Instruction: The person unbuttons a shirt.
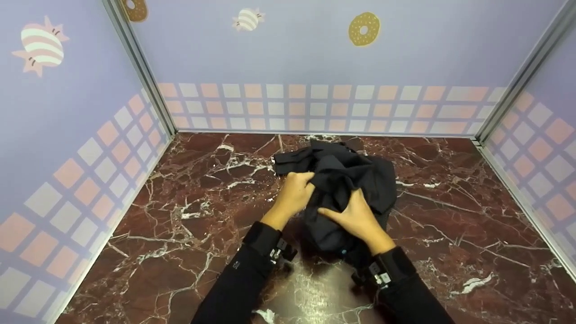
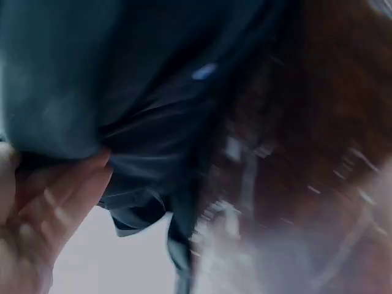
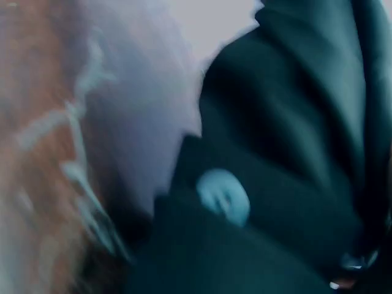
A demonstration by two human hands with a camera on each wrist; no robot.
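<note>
A crumpled black garment (image 1: 333,229) with a button (image 3: 223,196) is bunched up over the marble-patterned table. At its left side my left hand (image 1: 294,193) grips a fold of the cloth; the left wrist view shows that hand (image 2: 55,214) with its fingers against the dark fabric (image 2: 165,135). My right hand (image 1: 357,216) holds the front of the bundle, thumb stretched out to the left and the other fingers mostly hidden in the folds. Dark cloth (image 3: 263,245) fills much of the right wrist view, blurred.
The brown marble-patterned tabletop (image 1: 180,252) spreads around the garment. Lilac panels with pink and white squares enclose it at the back (image 1: 297,54), left (image 1: 76,135) and right (image 1: 544,148). Black sleeves and wrist cameras cover both forearms.
</note>
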